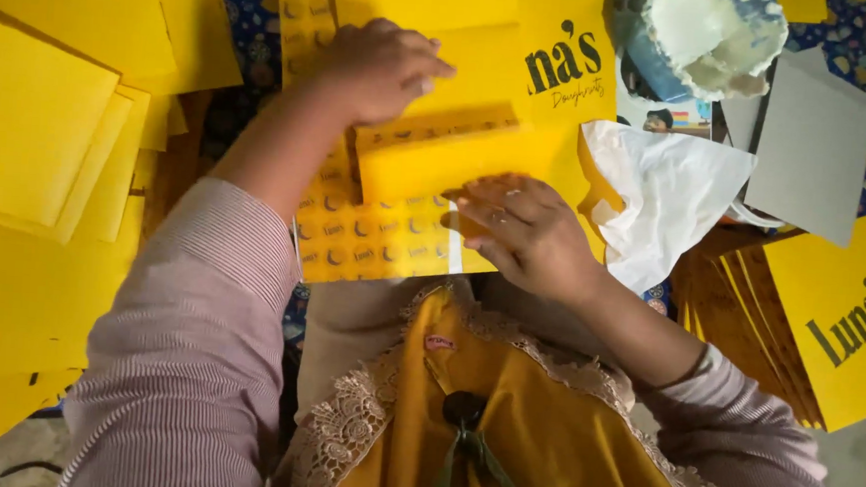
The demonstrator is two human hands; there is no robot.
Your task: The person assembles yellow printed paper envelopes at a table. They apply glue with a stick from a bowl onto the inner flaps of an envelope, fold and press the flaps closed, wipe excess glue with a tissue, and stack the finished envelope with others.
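A blue patterned cloth [242, 1] covers the work surface. Directly under the fingers [475, 211] lies a yellow folded card sheet [428, 158]. Stacks of yellow sheets [39, 129] lie left of them, crumpled white paper [667, 193] just right.

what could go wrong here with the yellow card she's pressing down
1. The left hand and right hand press one yellow folded card from opposite sides; uneven pressure could leave a crooked crease.
2. The white plastic bag lies right beside the right hand and might get caught under the fold.
3. The loose yellow sheets piled near the left arm could be nudged and slide.
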